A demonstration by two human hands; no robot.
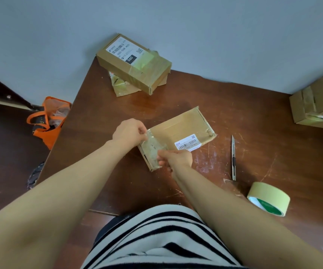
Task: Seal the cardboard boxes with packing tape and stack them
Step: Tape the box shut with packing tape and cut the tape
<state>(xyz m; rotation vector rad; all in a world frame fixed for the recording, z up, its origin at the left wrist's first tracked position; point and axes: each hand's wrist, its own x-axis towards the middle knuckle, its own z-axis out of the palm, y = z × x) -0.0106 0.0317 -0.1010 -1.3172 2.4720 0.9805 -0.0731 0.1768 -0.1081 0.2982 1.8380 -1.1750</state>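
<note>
Box [183, 129] lay flat at the middle of the table [253, 113], its long axis running from 8 o'clock to 2 o'clock, with a barcode label on its near edge. A strip [153, 145] of clear tape stretched across the box's 8 o'clock end, held at both ends. The left hand [127, 133] pinched the strip's far end between thumb and fingertips, just beyond the box's far edge. The right hand [178, 159] pinched the near end, fingers curled, over the box's near corner. From the box, a knife [233, 158] lay at 3 o'clock, apart from it, and a roll [269, 197] sat at 4 o'clock. A stack [135, 63] of two taped boxes stood at 11 o'clock by the wall. More cartons [317, 101] sat at 2 o'clock. An orange bag [48, 121] sat on the floor at 9 o'clock.
</note>
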